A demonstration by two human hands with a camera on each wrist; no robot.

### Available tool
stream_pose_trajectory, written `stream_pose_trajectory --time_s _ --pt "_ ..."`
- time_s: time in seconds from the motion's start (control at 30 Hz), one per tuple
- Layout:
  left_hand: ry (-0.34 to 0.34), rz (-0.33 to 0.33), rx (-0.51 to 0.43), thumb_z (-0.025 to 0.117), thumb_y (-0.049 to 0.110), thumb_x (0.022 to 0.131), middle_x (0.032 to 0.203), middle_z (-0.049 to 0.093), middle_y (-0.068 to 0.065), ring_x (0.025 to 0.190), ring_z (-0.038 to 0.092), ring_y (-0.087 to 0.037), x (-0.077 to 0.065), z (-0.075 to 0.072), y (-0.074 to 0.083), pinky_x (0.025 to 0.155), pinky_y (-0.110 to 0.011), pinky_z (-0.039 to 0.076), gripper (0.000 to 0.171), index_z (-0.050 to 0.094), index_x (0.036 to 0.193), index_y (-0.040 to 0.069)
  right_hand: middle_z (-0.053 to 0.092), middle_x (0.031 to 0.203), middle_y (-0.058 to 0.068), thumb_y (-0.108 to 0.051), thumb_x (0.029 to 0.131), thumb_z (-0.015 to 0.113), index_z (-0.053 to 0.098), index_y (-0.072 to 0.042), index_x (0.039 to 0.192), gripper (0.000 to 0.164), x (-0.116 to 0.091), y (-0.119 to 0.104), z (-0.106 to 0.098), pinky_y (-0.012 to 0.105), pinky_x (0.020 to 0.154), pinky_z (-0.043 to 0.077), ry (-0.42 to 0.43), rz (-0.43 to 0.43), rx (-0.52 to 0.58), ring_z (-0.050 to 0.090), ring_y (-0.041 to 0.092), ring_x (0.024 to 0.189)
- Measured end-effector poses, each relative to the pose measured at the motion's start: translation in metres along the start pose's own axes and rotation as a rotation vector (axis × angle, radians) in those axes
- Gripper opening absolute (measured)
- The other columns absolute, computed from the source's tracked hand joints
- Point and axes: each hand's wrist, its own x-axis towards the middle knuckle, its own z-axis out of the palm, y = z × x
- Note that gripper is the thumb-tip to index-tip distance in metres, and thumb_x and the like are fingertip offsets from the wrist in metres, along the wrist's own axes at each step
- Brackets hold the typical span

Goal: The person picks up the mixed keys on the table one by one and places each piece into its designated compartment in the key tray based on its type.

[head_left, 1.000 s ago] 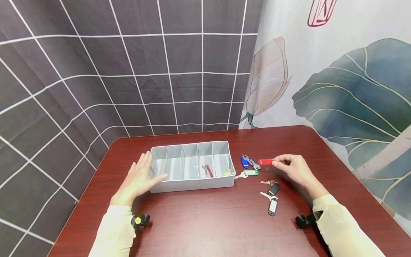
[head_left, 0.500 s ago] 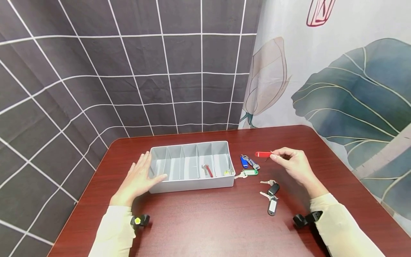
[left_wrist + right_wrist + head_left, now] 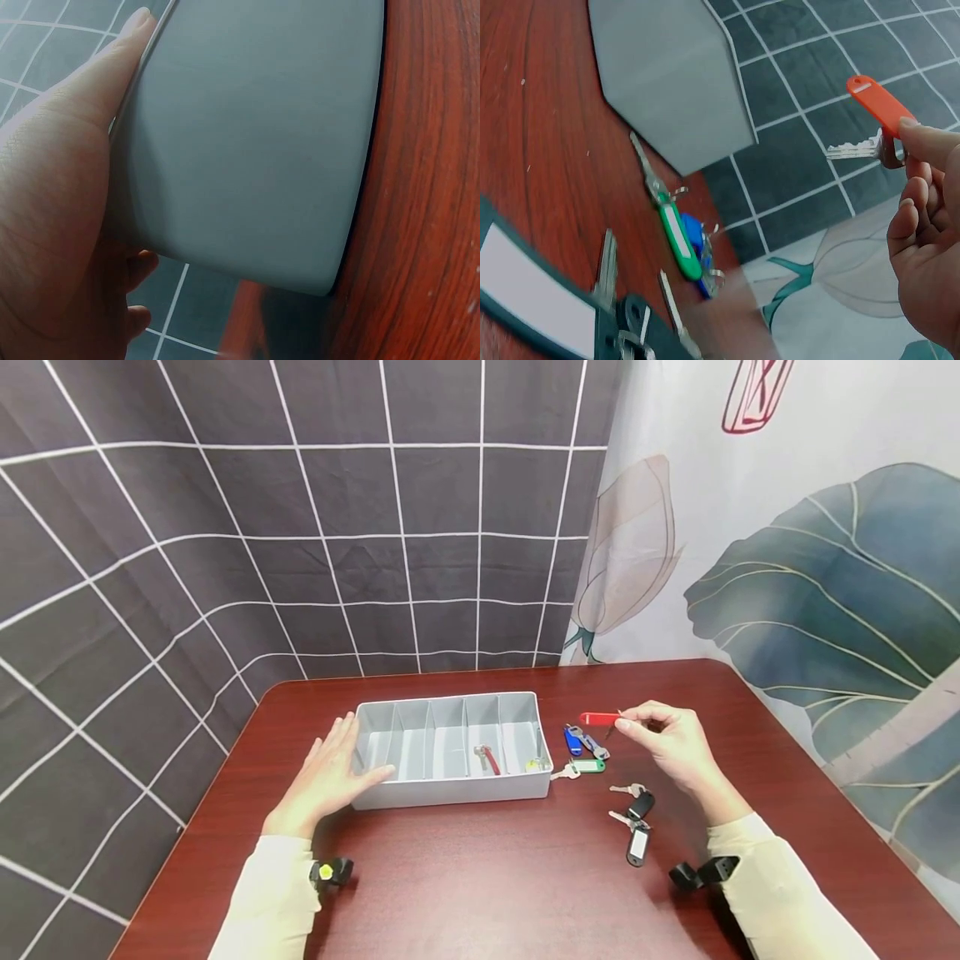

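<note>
My right hand (image 3: 666, 742) pinches a red key tag (image 3: 598, 719) between thumb and fingers, above the table. A metal key (image 3: 855, 150) hangs from the tag in the right wrist view. My left hand (image 3: 324, 777) rests against the left end of a grey divided tray (image 3: 457, 791), its thumb on the front rim and its fingers straight along the side. Inside the tray, a red-tagged key (image 3: 491, 760) lies in one compartment and a yellow tag (image 3: 533, 765) in the rightmost one.
Right of the tray lie keys with a blue tag (image 3: 573, 741) and a green tag (image 3: 588, 766). Nearer the front are two black key tags (image 3: 637, 845) with keys. A dark grid curtain (image 3: 435, 568) hangs behind the reddish wooden table (image 3: 450, 885).
My right hand has lifted the red key tag and carried it left toward the tray, over the blue-tagged keys. The left hand has stayed at the tray's end.
</note>
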Motion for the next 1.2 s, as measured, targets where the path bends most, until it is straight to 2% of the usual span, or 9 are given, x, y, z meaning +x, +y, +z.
stream_pose_trajectory --time_s 0.27,0.63,0.87,1.1,1.2 --pt "-0.003 -0.005 0.004 0.052 0.079 0.077 0.157 0.019 -0.019 0.145 0.014 -0.036 0.0 0.001 0.0 0.111 -0.061 0.014 0.114 0.014 0.154 0.002 0.07 0.083 0.006 -0.011 0.085 0.074 0.074 0.0 0.091 0.013 0.007 -0.049 0.018 0.023 0.054 0.043 -0.067 -0.048 0.015 0.054 0.016 0.068" --pt "-0.008 -0.01 -0.008 0.052 0.079 0.077 0.158 0.017 -0.017 0.145 0.013 -0.035 -0.003 0.003 0.0 0.112 -0.061 0.014 0.115 0.015 0.153 0.002 0.071 0.081 0.009 -0.009 0.083 0.076 0.075 0.0 0.09 0.012 0.02 -0.079 0.068 0.022 0.053 0.043 -0.179 -0.06 0.153 0.054 0.014 0.063" --pt "-0.01 -0.012 -0.009 0.052 0.078 0.077 0.159 0.015 -0.017 0.146 0.011 -0.034 -0.004 0.002 0.002 0.112 -0.06 0.014 0.114 0.014 0.153 0.002 0.07 0.082 0.007 -0.007 0.081 0.077 0.075 -0.002 0.086 0.007 0.031 -0.059 0.098 0.022 0.052 0.04 -0.228 -0.083 0.209 0.053 0.012 0.065" --pt "-0.003 -0.008 -0.003 0.051 0.079 0.077 0.158 0.016 -0.017 0.145 0.013 -0.035 -0.002 0.0 0.003 0.112 -0.06 0.015 0.114 0.015 0.153 0.001 0.065 0.072 -0.001 -0.015 0.08 0.079 0.076 -0.011 0.084 0.007 0.047 -0.051 0.109 0.022 0.052 0.038 -0.261 -0.131 0.127 0.049 0.012 0.062" --pt "-0.001 -0.008 -0.012 0.052 0.079 0.077 0.158 0.016 -0.017 0.145 0.013 -0.035 -0.002 0.0 0.004 0.112 -0.06 0.015 0.114 0.016 0.153 0.001 0.066 0.072 -0.002 -0.017 0.08 0.08 0.077 -0.011 0.085 0.008 0.053 -0.052 0.113 0.022 0.053 0.04 -0.287 -0.138 0.114 0.051 0.012 0.062"
